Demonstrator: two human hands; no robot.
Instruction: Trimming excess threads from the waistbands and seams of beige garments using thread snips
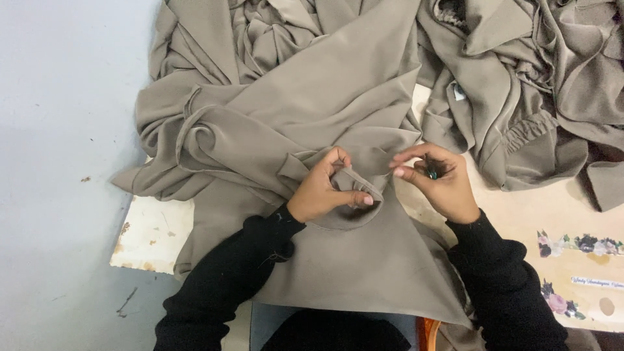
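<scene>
Left hand [323, 190] pinches a folded cuff of the taupe garment [305, 123] mid-table, right hand [439, 180] just beside it closed on a small dark tool [431, 171], more fabric [520, 84] heaped at the far right corner.

Cloth heap [292, 97] on table [153, 234], second heap [533, 84] to its right
</scene>
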